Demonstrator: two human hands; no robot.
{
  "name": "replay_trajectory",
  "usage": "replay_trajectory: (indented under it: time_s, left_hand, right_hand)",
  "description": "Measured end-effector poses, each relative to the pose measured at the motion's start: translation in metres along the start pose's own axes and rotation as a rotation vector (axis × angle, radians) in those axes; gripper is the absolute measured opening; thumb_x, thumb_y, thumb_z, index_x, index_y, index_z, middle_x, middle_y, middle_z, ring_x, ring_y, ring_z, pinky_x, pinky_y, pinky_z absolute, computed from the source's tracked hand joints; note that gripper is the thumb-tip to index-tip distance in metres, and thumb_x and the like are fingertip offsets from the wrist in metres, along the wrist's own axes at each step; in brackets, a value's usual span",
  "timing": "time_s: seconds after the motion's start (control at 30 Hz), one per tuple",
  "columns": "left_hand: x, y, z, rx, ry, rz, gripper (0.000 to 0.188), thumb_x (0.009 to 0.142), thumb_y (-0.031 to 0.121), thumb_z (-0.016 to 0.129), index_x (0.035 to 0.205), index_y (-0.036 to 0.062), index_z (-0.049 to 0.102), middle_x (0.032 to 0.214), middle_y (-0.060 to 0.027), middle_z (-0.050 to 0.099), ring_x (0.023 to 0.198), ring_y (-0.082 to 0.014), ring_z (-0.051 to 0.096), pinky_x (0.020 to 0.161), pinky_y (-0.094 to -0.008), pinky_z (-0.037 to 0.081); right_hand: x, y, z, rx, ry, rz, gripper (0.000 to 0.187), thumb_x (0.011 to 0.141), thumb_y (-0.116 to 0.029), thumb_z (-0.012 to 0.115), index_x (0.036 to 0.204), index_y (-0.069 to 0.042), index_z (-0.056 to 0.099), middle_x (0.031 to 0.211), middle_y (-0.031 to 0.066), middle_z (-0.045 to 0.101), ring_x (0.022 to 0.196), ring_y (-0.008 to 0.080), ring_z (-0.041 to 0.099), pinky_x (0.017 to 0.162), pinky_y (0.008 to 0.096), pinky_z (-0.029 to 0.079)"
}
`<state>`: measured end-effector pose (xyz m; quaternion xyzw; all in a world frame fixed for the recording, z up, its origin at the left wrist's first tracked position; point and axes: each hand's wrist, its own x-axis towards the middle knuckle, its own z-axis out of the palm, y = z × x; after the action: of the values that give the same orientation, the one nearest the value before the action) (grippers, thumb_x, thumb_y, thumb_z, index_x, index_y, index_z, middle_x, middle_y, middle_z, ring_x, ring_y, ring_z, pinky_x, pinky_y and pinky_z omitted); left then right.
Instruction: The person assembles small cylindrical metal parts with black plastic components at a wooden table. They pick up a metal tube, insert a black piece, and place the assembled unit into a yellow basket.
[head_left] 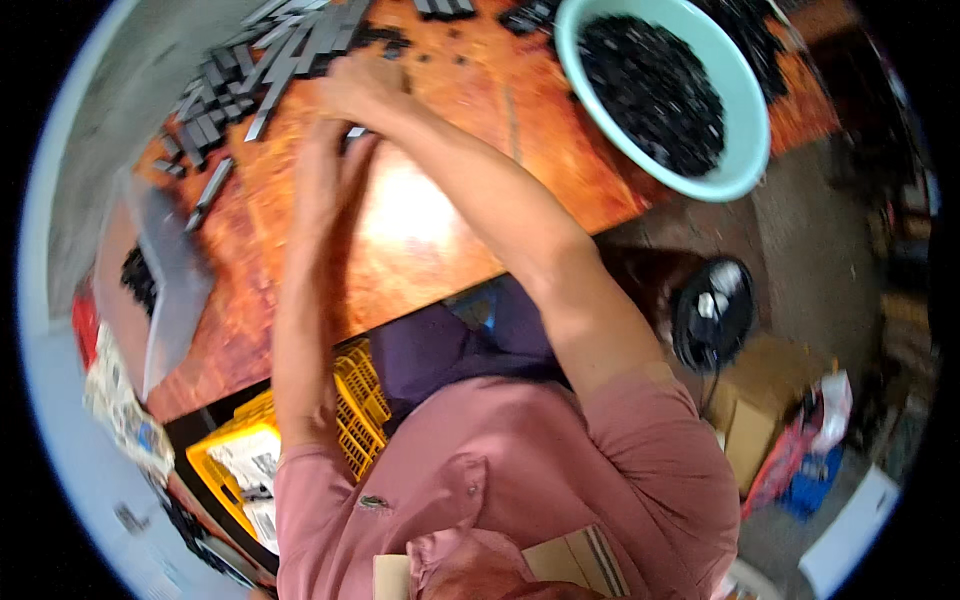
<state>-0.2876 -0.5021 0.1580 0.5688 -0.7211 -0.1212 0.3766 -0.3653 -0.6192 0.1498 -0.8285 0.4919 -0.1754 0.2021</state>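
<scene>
My hands meet over the orange-red, wood-patterned tabletop [470,80], near a pile of grey and black bars [300,45]. My right hand [368,88] reaches across above the left, its fingers curled and mostly hidden by the back of the hand. Below it, my left hand [330,150] is closed, and the light end of a small grey bar [356,132] shows beside its thumb. Whatever sits between the right fingers is out of sight. A few small black pieces [390,42] lie just beyond the right hand.
A pale turquoise basin [745,150] full of small black parts stands at the table's right. One bar [210,193] lies apart at left, near a clear plastic bag [180,270] with black pieces. Yellow crates [360,400] sit below the table edge; a black fan-like object [713,310] stands at right.
</scene>
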Motion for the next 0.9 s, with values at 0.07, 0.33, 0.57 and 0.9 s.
replay_trajectory:
  time_s: [0.07, 0.33, 0.57, 0.9]
  left_hand:
    - [-0.003, -0.026, 0.003, 0.090, -0.030, 0.025, 0.023, 0.086, 0.010, 0.073, 0.106, -0.0009, 0.069, 0.103, -0.0168, 0.067, 0.096, -0.0308, 0.063, 0.086, -0.0380, 0.049]
    - [0.002, -0.028, 0.001, 0.189, -0.084, -0.001, 0.028, 0.093, 0.018, 0.068, 0.110, -0.0034, 0.066, 0.100, -0.0225, 0.062, 0.093, -0.0406, 0.060, 0.081, -0.0441, 0.047]
    - [0.003, -0.022, -0.005, 0.194, -0.142, 0.052, 0.026, 0.096, 0.015, 0.063, 0.115, -0.0026, 0.066, 0.112, -0.0260, 0.061, 0.103, -0.0453, 0.058, 0.087, -0.0455, 0.047]
    - [0.001, -0.014, -0.001, 0.131, -0.112, 0.040, 0.023, 0.093, 0.012, 0.065, 0.110, -0.0032, 0.065, 0.108, -0.0217, 0.062, 0.100, -0.0412, 0.060, 0.086, -0.0441, 0.049]
  right_hand:
    - [0.009, 0.002, 0.016, 0.013, 0.091, 0.001, 0.024, 0.081, -0.023, 0.064, 0.089, -0.006, 0.078, 0.092, 0.0196, 0.074, 0.089, 0.0343, 0.073, 0.070, 0.0453, 0.058]
    - [0.019, 0.010, 0.045, 0.136, 0.258, 0.003, 0.019, 0.074, -0.009, 0.063, 0.084, 0.000, 0.076, 0.092, 0.0215, 0.070, 0.083, 0.0325, 0.065, 0.079, 0.0479, 0.041]
    - [0.008, 0.005, 0.023, 0.141, 0.136, -0.004, 0.021, 0.075, -0.011, 0.063, 0.086, 0.001, 0.076, 0.096, 0.0236, 0.070, 0.091, 0.0370, 0.068, 0.079, 0.0485, 0.045]
    - [-0.010, 0.003, 0.010, 0.148, 0.221, -0.021, 0.036, 0.099, -0.027, 0.051, 0.088, -0.002, 0.074, 0.096, 0.0197, 0.071, 0.091, 0.0363, 0.068, 0.082, 0.0545, 0.044]
